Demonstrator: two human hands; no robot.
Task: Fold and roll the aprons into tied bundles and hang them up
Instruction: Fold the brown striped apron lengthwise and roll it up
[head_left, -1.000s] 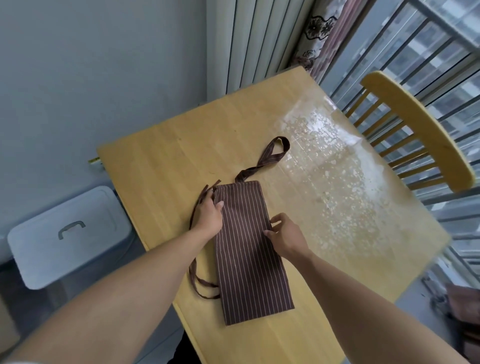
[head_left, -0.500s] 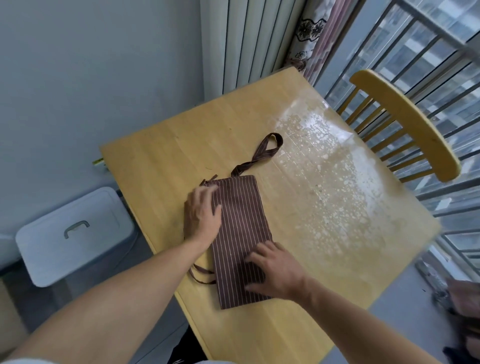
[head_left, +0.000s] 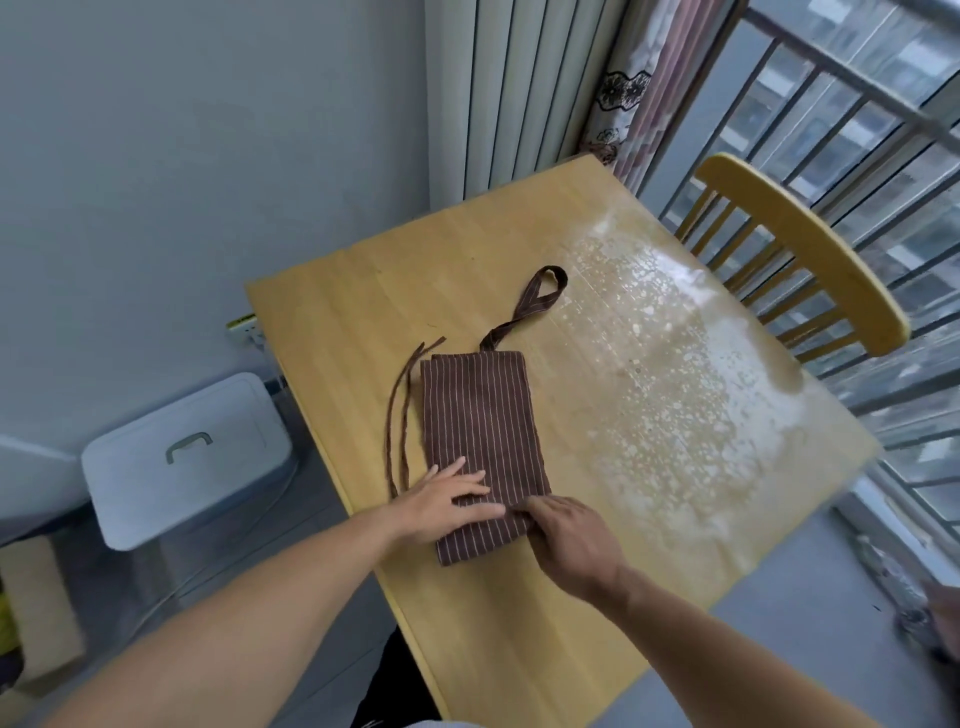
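We had the brown striped apron (head_left: 480, 431) folded into a narrow long strip on the wooden table (head_left: 597, 597), near its left edge. The neck loop (head_left: 540, 299) lay at the far end, and the two thin ties (head_left: 397, 410) lay loose just beside the strip on the left. Our left hand (head_left: 447, 501) pressed flat on the near part with the fingers spread, holding nothing. Our right hand (head_left: 569, 540) pinched the near right edge of the cloth. In our judgement the folding was done and the rolling was only starting; the tying and the hanging were left.
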